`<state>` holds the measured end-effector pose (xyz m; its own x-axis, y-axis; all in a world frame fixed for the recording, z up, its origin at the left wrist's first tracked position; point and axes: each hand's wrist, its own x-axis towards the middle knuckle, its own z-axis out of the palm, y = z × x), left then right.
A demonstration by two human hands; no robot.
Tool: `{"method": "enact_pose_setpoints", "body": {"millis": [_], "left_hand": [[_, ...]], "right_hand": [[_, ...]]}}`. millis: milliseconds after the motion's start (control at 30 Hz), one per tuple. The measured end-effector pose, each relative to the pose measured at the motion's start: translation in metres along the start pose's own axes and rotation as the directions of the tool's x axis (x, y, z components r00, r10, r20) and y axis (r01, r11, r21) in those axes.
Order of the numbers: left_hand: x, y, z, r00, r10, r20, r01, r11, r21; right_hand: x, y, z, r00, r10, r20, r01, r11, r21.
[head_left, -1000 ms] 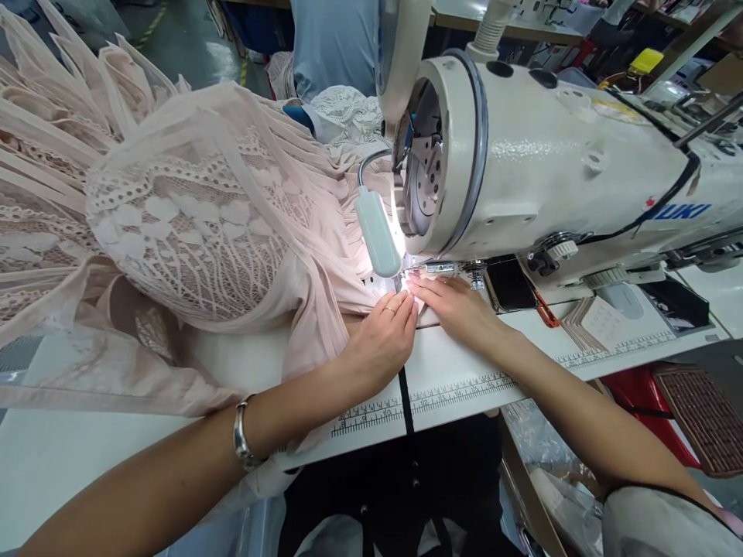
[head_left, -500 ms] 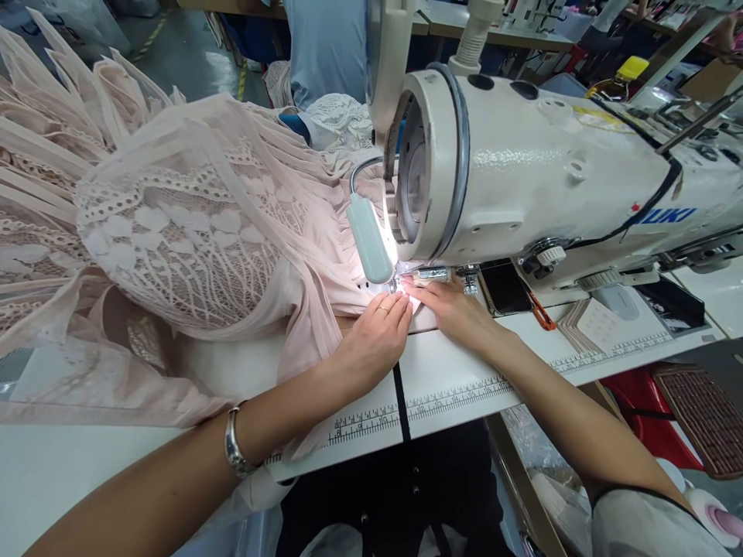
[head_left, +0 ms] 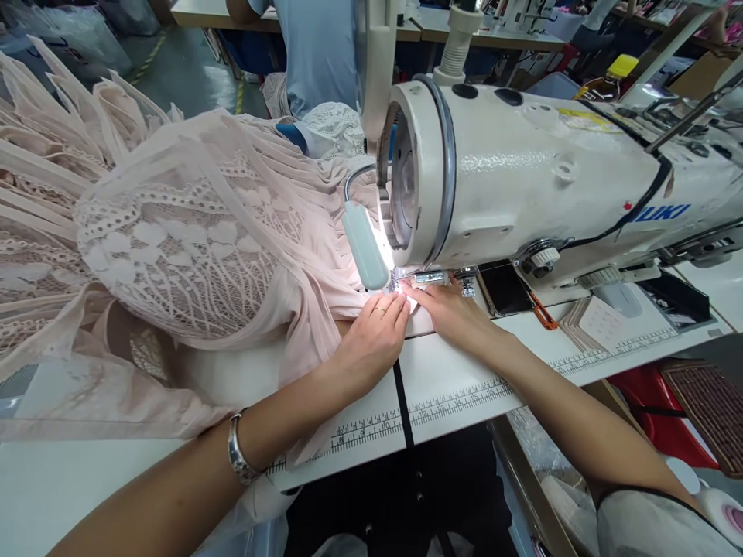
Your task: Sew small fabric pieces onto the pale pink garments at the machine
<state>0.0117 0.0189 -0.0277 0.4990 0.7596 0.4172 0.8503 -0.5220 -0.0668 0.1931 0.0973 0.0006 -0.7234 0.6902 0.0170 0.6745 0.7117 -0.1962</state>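
Observation:
Pale pink fabric (head_left: 325, 290) runs under the needle area of a white sewing machine (head_left: 511, 170), lit by a small green lamp (head_left: 367, 246). My left hand (head_left: 371, 344), with a ring and a bracelet, lies flat on the cloth just in front of the needle, fingers stretched out side by side. From the right, my right hand (head_left: 456, 316) rests with its fingers extended on the same cloth, tips close to the needle and to the left fingertips. The needle itself is mostly hidden by the lamp and glare. A large heap of pink lace garments (head_left: 186, 240) spreads to the left.
Right of my hand lie a dark phone (head_left: 505, 290), an orange-handled tool (head_left: 543, 311), a stack of cards (head_left: 600, 323) and a black tray (head_left: 676, 298). A ruler strip (head_left: 453, 406) follows the table's front edge. Beyond the machine sits a person in blue (head_left: 319, 58).
The camera view has shifted slightly, so the machine appears a little further left and lower. Both hands keep nearly the same place on the fabric.

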Motion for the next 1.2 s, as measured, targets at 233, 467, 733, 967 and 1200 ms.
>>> {"method": "enact_pose_setpoints", "body": {"millis": [233,467,733,967,1200], "left_hand": [[0.003,0.0,0.001,0.998,0.01,-0.059,-0.005,0.997,0.074],[0.002,-0.002,0.002,1.0,-0.02,-0.018,0.02,1.0,0.021],[0.002,0.0,-0.004,0.999,-0.002,-0.032,0.006,0.992,0.125],[0.003,-0.026,-0.023,0.998,0.041,-0.043,-0.032,0.981,0.19],[-0.001,-0.039,-0.019,0.986,0.136,-0.101,-0.113,0.973,0.2]], "right_hand": [[0.002,0.0,0.0,1.0,-0.008,-0.007,0.008,1.0,0.016],[0.003,0.001,0.001,1.0,0.002,-0.003,-0.002,1.0,0.019],[0.005,-0.005,0.0,1.0,0.004,0.011,-0.003,0.998,-0.068],[-0.005,0.003,0.014,0.99,-0.094,-0.108,0.085,0.993,-0.086],[-0.011,0.009,0.016,0.962,-0.186,-0.201,0.184,0.983,-0.028]]}}
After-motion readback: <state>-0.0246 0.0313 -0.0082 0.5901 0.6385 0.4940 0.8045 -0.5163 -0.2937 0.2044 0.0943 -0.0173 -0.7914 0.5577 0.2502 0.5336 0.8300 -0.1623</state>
